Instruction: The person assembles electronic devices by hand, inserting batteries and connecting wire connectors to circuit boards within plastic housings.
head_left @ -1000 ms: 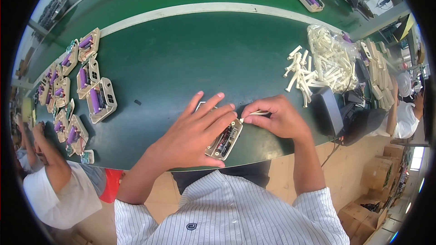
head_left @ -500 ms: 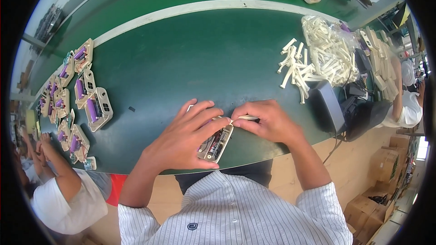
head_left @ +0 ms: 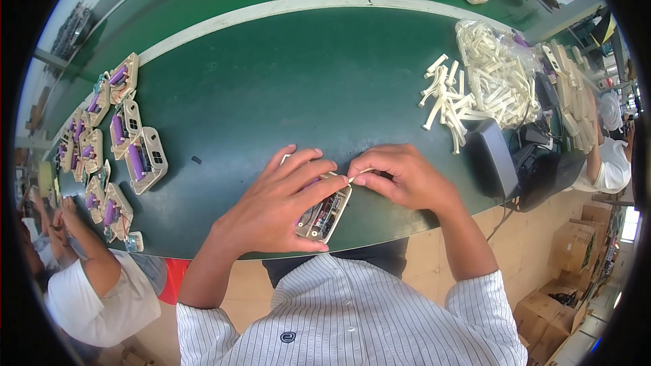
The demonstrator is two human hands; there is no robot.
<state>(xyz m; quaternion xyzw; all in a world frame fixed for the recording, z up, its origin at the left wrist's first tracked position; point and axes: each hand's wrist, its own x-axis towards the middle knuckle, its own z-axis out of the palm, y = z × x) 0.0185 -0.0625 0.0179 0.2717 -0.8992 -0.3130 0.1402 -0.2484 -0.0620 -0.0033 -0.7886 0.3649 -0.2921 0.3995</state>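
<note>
Near the front edge of the green table, my left hand (head_left: 271, 207) is wrapped over a cream plastic housing (head_left: 330, 222). Inside its uncovered shell a circuit board and wires show; my palm and fingers hide the rest. At the housing's upper right corner, my right hand (head_left: 410, 179) pinches a thin cream strap (head_left: 353, 179) between thumb and forefinger. The strap's near end meets that corner, close to my left forefinger. Whether it passes into the shell is too small to tell.
Several uncovered housings (head_left: 147, 159) with purple cells line the table's left side. Loose cream straps (head_left: 444, 102) and a clear bag of straps (head_left: 502, 81) lie at the right, behind a dark grey box (head_left: 493, 156). A person (head_left: 98, 298) works at the left.
My right hand has shifted slightly, and less of the strap sticks out past its fingers. My left hand keeps its hold on the housing. The whole view has tilted a little.
</note>
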